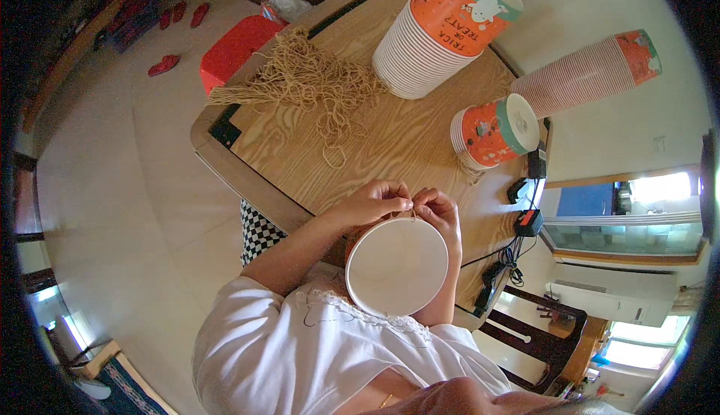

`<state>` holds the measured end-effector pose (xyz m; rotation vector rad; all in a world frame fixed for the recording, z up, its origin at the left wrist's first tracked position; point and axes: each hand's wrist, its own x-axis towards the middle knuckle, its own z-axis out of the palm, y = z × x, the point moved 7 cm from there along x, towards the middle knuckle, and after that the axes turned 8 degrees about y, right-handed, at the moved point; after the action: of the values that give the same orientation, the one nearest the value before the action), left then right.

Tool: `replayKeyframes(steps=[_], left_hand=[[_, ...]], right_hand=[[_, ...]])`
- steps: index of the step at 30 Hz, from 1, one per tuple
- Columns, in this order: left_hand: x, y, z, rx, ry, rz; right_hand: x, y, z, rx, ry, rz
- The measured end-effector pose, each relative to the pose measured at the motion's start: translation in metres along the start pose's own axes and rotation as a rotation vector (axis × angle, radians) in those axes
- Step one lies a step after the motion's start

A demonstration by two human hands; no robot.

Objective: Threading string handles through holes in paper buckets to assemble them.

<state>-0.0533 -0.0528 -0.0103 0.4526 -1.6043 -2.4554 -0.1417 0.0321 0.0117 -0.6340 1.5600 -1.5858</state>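
Observation:
A white-lined round paper bucket [397, 269] rests against my chest, its mouth toward me; a sliver of orange shows on its outer side. At its far rim my left hand [375, 203] is closed in a pinch on a thin piece of brown twine [413, 213]. My right hand [438, 211] pinches close beside it, fingertips almost touching the left ones, on the same twine. The exact knot or hole between the fingers is too small to make out. Beyond the hands lies a loose tangled heap of twine [315, 77] on the wooden table [292, 156].
A tall nested stack of orange and green paper buckets [435, 43] stands at the back, a shorter stack [495, 133] to the right, another long stack [589, 73] behind. Black adapters and cables [517, 246] lie along the right edge. A red stool [238, 47] stands beyond the left edge.

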Motion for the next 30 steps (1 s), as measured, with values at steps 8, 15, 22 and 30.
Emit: replayKeyframes(steps=[8, 15, 22, 30], left_hand=[[-0.005, 0.005, 0.008, -0.271, -0.014, -0.098], [-0.007, 0.008, 0.004, -0.228, -0.011, -0.042], [-0.006, 0.007, -0.001, -0.098, 0.037, -0.02], [-0.001, 0.012, -0.002, 0.067, 0.114, 0.016]], right_hand=[[-0.001, -0.009, -0.003, -0.105, 0.018, -0.062], [-0.007, -0.015, -0.009, -0.149, 0.056, -0.068], [-0.004, -0.021, -0.003, -0.083, -0.043, -0.17], [-0.004, -0.026, -0.008, -0.254, -0.038, -0.216]])
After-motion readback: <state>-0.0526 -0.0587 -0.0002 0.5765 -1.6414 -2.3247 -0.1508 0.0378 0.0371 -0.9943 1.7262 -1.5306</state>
